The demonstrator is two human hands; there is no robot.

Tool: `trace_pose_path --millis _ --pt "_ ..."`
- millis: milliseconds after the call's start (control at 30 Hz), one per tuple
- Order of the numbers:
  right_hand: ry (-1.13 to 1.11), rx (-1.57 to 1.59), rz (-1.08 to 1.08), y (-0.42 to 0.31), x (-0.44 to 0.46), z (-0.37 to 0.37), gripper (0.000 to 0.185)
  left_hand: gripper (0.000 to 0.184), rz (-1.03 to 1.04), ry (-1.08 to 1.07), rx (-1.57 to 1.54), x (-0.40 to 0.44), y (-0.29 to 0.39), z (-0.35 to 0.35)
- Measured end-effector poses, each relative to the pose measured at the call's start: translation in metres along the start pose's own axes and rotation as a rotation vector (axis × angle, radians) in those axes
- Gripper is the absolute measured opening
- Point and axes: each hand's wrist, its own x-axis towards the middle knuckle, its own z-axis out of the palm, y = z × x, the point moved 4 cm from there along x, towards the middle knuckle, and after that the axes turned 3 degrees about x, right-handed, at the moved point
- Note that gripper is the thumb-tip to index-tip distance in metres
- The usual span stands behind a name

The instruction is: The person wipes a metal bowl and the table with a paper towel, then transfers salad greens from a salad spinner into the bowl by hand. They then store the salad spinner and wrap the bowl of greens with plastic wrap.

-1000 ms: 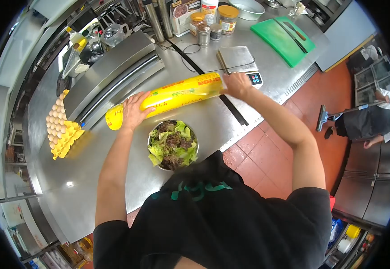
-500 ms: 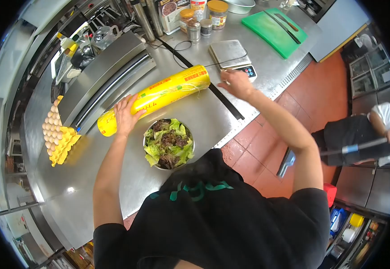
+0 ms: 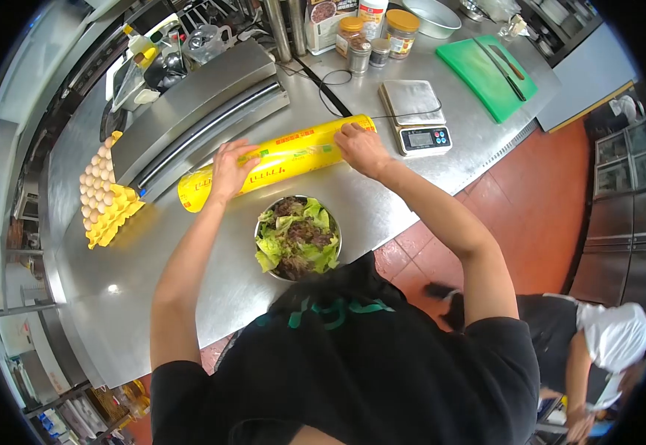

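Note:
A long yellow roll of wrap [image 3: 286, 159] lies slantwise on the steel counter. Near its left part, my left hand [image 3: 232, 169] rests on the roll with curved fingers, thumb toward the right. At the roll's right part my right hand [image 3: 361, 148] has its fingers bent together on the yellow surface; anything thin between them is too small to make out. Just below the roll, nearer my body, stands a round metal bowl [image 3: 340, 245] filled with green and dark red lettuce [image 3: 297, 236].
A digital scale [image 3: 415, 104] sits right of the roll. Behind are jars [image 3: 401, 33] and a green board [image 3: 479, 74] with knives. Left are a steel machine [image 3: 197, 111] and an egg tray [image 3: 119, 215]. Another person [image 3: 582, 341] is at lower right.
My right hand has come back from beside the scale onto the roll. My left hand has slid a little along it. The other person has moved toward the lower right.

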Motion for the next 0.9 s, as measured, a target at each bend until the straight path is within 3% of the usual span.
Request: trace_pose_path --millis 133,200,233,300,333,400,433,467,500,533,600,700,767,900 --pt "0.012 0.047 0.008 -0.009 0.005 -0.015 0.012 0.026 0.089 0.014 0.03 0.002 0.016 0.012" --pt "-0.196 0.259 0.256 0.002 0.0 -0.005 0.013 0.022 0.16 0.049 0.048 0.0 0.022 0.016" --pt "-0.197 0.26 0.256 0.005 -0.002 -0.003 0.013 0.018 0.154 0.075 0.062 0.0 0.023 0.016" --pt "-0.014 0.586 0.421 0.025 -0.008 0.013 0.014 0.013 0.134 0.107 0.086 -0.001 0.025 0.016" --pt "0.124 0.975 0.377 0.044 -0.009 0.041 0.016 0.01 0.197 0.149 0.11 -0.001 0.029 0.015" --pt "0.069 1.121 0.441 0.045 -0.008 0.039 0.023 0.006 0.25 0.2 0.146 -0.004 0.033 0.008" --pt "0.064 1.125 0.426 0.039 -0.003 0.029 0.023 0.006 0.16 0.087 0.036 -0.005 0.032 0.005" --pt "-0.098 0.952 0.458 0.03 -0.003 0.017 0.03 0.007 0.068 -0.029 -0.08 -0.007 0.03 0.004" --pt "-0.254 0.772 0.486 0.022 -0.004 0.01 0.037 0.013 0.138 0.02 -0.095 -0.011 0.023 -0.006" --pt "-0.258 0.773 0.481 0.017 -0.004 0.006 0.037 0.018 0.06 0.054 -0.071 -0.009 -0.006 -0.011" --pt "-0.339 0.472 0.372 0.008 -0.003 0.002 0.048 0.024 -0.1 0.041 0.028 -0.01 -0.069 -0.029" --pt "-0.354 0.471 0.393 0.009 -0.002 0.003 0.05 0.021 -0.223 -0.103 0.064 -0.03 -0.158 -0.043" --pt "-0.336 0.486 0.397 0.011 -0.001 0.004 0.048 0.019 -0.257 -0.204 0.028 -0.035 -0.167 -0.045" --pt "-0.317 0.511 0.411 0.015 0.0 0.01 0.045 0.012 -0.329 -0.064 -0.025 -0.041 -0.143 -0.05"
